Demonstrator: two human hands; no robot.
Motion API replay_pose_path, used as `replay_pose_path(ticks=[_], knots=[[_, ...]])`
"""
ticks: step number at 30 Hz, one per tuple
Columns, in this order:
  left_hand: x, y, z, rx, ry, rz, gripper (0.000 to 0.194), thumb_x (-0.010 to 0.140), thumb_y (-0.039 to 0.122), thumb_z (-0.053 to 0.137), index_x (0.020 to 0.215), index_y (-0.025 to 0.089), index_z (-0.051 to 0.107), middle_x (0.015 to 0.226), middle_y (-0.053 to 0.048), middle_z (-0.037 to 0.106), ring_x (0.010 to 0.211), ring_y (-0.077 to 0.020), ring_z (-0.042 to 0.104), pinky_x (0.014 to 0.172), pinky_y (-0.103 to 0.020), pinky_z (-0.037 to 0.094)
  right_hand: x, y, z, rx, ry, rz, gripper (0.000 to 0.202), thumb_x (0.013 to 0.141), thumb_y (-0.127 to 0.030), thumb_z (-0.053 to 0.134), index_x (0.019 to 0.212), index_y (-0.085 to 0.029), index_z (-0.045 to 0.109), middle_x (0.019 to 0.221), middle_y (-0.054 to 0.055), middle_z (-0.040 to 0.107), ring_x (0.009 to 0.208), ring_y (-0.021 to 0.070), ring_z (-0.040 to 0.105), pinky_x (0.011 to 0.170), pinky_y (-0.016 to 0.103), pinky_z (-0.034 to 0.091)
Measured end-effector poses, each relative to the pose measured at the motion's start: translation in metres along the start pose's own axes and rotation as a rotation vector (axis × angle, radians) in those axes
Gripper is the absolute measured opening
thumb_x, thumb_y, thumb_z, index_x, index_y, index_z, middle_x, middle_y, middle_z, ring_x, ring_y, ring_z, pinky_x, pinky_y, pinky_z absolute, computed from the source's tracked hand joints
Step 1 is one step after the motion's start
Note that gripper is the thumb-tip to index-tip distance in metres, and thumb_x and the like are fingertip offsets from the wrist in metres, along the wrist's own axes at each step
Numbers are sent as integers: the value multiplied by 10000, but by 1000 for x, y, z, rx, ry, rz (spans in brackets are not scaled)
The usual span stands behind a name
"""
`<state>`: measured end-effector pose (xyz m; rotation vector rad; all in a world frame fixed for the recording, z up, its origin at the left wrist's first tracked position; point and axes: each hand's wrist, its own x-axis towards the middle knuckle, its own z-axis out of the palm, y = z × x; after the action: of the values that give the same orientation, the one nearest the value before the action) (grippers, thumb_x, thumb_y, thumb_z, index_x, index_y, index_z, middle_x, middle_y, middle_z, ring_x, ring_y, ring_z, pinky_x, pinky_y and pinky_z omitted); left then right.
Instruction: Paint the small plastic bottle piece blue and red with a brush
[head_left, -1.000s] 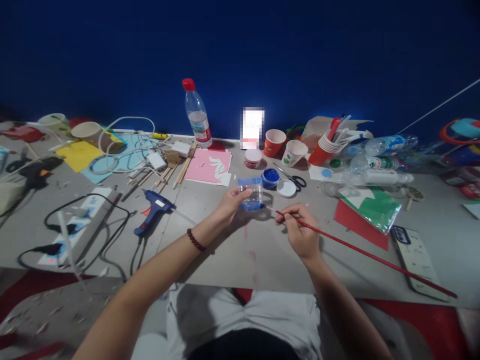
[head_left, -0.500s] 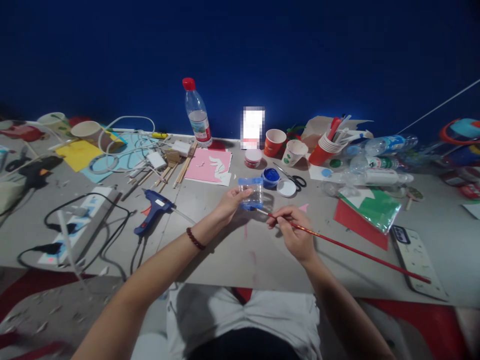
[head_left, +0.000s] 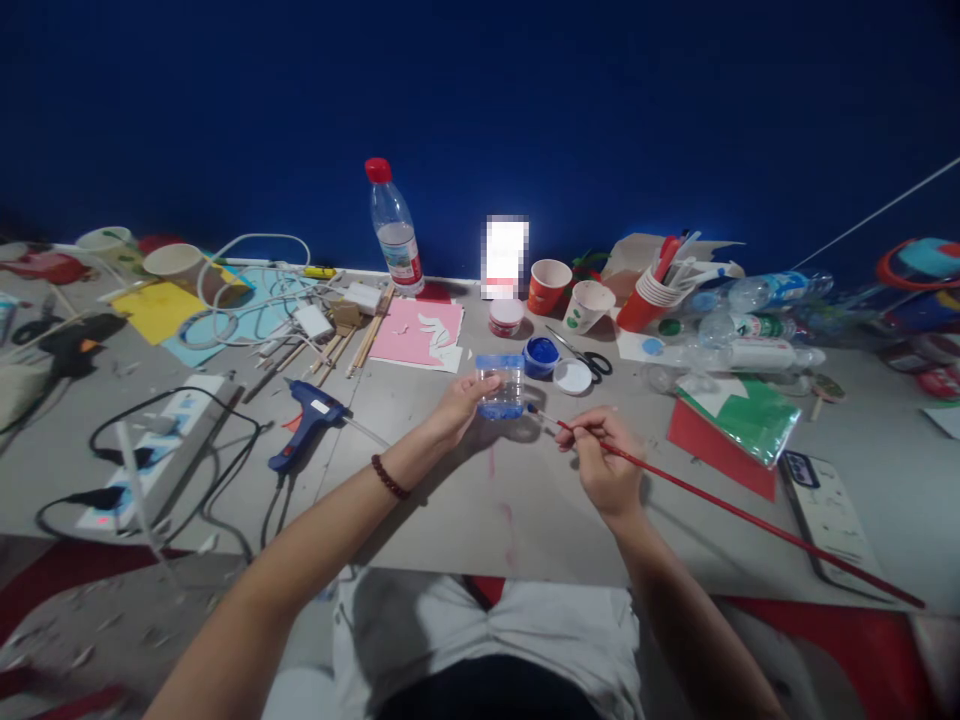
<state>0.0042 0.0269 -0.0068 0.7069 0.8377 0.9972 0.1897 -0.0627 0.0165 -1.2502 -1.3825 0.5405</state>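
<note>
My left hand (head_left: 459,405) grips a short clear plastic piece (head_left: 500,388) with blue bands along its top and bottom edges, held above the table. My right hand (head_left: 604,455) is closed round a long red paintbrush (head_left: 697,494). The brush's blue tip is just right of the plastic piece's lower edge, with a small gap between them. Behind and to the right of the piece stands an open jar of blue paint (head_left: 541,355), its white lid (head_left: 572,376) lying beside it.
A blue glue gun (head_left: 307,422) and a power strip (head_left: 161,450) lie on the left. Scissors (head_left: 596,365), paper cups (head_left: 550,286) and a red-capped bottle (head_left: 397,235) are at the back. Plastic bottles (head_left: 765,355) and a phone (head_left: 840,520) are on the right.
My right hand has moved a little to the right with the paintbrush, and the tip has come away from the plastic piece's lower edge. My left hand has barely moved.
</note>
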Motion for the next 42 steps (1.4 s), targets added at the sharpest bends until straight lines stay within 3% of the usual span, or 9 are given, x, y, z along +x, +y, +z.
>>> replay_pose_path(ticks=[3,9,14,22,29,36,42], knots=[[0,0,-1,-4,-8,-2,454,532,482,914,802,163,737,821,-65,752,808,-212,669,828,-359,474,-3,4,0,147,-9,42,113,870,-170,544,792,-221,610,631,-22,698,514,133,645,506,252,530],[-2,0,-1,34,5,-9,473,535,487,910,829,156,741,808,-54,747,760,-194,657,778,-350,492,-6,2,7,329,-202,128,84,916,-222,556,860,-219,619,727,-3,735,593,141,693,567,271,579],[-1,0,-1,20,7,-5,488,497,478,929,806,150,743,814,-62,751,789,-195,665,819,-355,496,-6,-4,10,220,-144,123,102,899,-189,544,827,-218,609,692,-13,723,586,123,684,568,235,564],[3,-4,-7,22,-6,-4,418,573,472,900,822,173,745,837,-67,751,842,-219,668,854,-373,478,-2,-3,5,85,-60,72,105,851,-156,537,789,-225,588,628,-28,705,546,128,668,539,230,533],[3,-2,-7,21,8,3,447,535,491,914,818,174,772,853,-70,755,856,-216,659,873,-367,479,-3,3,1,85,17,31,124,861,-156,545,780,-223,610,636,-15,697,546,132,639,530,248,515],[0,0,-4,30,0,6,488,536,504,906,844,153,766,846,-75,738,831,-217,645,839,-375,483,-9,4,6,286,-192,86,100,928,-239,553,867,-226,630,732,12,733,597,144,662,534,266,561],[0,1,-3,22,19,4,475,512,506,914,808,167,760,833,-66,737,832,-215,638,843,-376,483,-8,1,8,174,-143,95,95,909,-204,545,852,-224,619,705,-5,735,561,121,661,538,232,556]])
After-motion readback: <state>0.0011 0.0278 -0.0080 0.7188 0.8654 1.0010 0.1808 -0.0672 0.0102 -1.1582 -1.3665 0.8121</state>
